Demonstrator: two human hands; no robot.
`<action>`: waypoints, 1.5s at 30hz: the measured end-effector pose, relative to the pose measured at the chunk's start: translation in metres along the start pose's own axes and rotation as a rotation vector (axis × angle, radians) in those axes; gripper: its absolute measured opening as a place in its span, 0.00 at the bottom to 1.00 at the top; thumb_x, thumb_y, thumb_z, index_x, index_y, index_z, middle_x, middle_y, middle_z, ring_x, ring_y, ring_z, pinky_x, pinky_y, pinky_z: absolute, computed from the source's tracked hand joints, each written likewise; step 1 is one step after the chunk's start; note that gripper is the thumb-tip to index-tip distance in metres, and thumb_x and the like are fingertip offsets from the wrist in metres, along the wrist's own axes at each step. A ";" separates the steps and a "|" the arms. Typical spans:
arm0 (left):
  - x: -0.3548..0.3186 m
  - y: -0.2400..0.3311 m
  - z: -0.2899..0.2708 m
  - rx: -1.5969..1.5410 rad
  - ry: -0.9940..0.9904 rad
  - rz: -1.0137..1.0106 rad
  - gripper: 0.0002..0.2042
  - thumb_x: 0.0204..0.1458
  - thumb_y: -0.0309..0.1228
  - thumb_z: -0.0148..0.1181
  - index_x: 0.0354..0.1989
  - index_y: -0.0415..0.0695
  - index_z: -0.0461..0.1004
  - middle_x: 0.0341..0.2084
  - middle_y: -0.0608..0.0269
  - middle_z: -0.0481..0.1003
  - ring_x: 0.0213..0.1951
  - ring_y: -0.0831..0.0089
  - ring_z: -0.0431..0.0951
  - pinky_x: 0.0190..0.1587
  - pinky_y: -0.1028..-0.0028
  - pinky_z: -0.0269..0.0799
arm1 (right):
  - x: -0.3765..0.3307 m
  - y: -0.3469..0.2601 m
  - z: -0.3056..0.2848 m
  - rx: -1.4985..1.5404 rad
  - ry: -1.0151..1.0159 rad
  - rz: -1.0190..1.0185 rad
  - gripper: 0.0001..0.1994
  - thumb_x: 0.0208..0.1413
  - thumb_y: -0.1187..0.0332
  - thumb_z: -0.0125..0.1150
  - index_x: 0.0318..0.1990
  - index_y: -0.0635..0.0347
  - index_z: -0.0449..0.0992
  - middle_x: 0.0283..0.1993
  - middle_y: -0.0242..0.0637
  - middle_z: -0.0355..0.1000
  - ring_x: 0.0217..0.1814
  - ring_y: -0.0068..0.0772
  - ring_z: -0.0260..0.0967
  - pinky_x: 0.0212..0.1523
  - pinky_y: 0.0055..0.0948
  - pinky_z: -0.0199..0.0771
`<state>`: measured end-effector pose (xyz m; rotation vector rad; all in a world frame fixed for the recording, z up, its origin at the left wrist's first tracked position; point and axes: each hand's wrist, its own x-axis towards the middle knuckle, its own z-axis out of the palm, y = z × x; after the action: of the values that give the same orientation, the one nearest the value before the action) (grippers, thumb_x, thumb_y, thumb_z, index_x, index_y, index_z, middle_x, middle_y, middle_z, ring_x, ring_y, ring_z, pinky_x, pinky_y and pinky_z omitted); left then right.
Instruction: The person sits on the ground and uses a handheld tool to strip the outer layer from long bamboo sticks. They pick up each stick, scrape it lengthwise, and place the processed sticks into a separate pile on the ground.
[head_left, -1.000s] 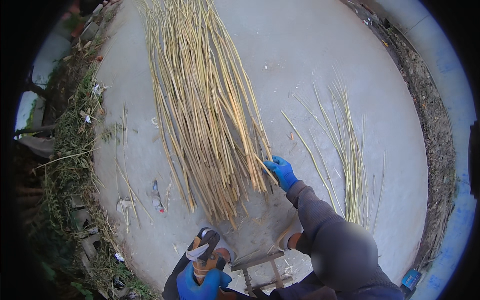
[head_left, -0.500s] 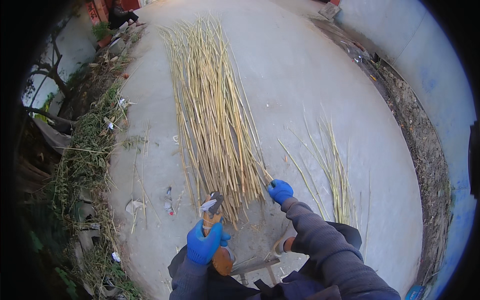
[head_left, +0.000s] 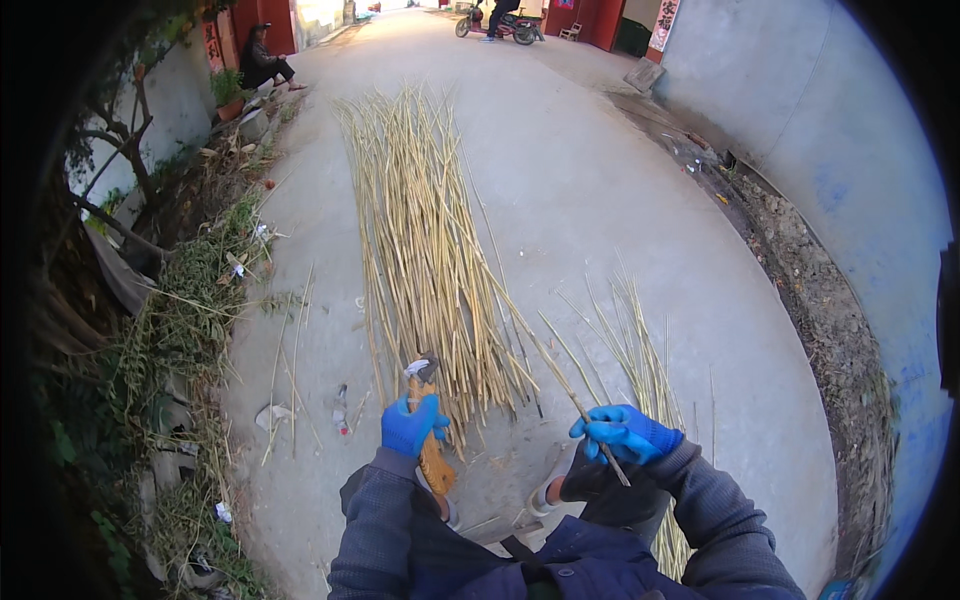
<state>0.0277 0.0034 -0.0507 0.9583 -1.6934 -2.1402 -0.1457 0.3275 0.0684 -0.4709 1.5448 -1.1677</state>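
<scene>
My left hand (head_left: 408, 428), in a blue glove, is closed around a brown wooden tool (head_left: 434, 466) with a dark head and a white wrapping at its upper end. The tool's exact kind is unclear. Gloved in blue too, my right hand (head_left: 628, 434) grips a long stalk (head_left: 560, 375) near its thick lower end. This stalk slants up and left over the edge of a large pile of straw-coloured stalks (head_left: 430, 240) on the concrete. A smaller bunch of thinner, greener stalks (head_left: 648, 370) lies to the right, partly hidden by my right arm.
A wooden frame piece (head_left: 500, 532) lies between my feet. Weeds and litter (head_left: 185, 330) line the left edge, and a pale wall (head_left: 800, 110) bends along the right. Farther off are a seated person (head_left: 262, 65) and a motorbike with a rider (head_left: 500, 25).
My right hand has moved right and toward me, drawing one stalk partly off the pile. My left hand still holds the tool, slightly higher. The view has tilted up, showing more distance.
</scene>
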 end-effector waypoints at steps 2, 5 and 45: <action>0.004 -0.007 0.000 0.000 0.008 0.006 0.13 0.57 0.34 0.59 0.41 0.34 0.72 0.24 0.52 0.79 0.22 0.68 0.80 0.25 0.70 0.79 | -0.035 0.014 0.011 0.057 -0.004 -0.002 0.19 0.64 0.60 0.53 0.52 0.68 0.73 0.35 0.35 0.75 0.37 0.25 0.73 0.43 0.25 0.74; 0.011 -0.014 0.000 0.022 0.020 0.011 0.12 0.57 0.33 0.59 0.41 0.35 0.72 0.23 0.53 0.78 0.22 0.68 0.80 0.25 0.70 0.79 | -0.070 0.036 0.028 0.224 0.020 -0.105 0.17 0.64 0.62 0.54 0.51 0.68 0.73 0.37 0.37 0.76 0.39 0.26 0.74 0.43 0.26 0.75; -0.205 0.023 0.075 0.623 -0.649 0.109 0.18 0.49 0.41 0.66 0.37 0.37 0.77 0.21 0.53 0.78 0.24 0.69 0.81 0.29 0.69 0.74 | -0.047 0.055 0.086 0.369 0.410 -0.328 0.10 0.55 0.65 0.67 0.31 0.59 0.72 0.27 0.34 0.76 0.27 0.19 0.73 0.28 0.20 0.72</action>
<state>0.1302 0.1703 0.0481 0.2482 -2.7446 -1.9973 -0.0375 0.3529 0.0519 -0.2480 1.5762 -1.8535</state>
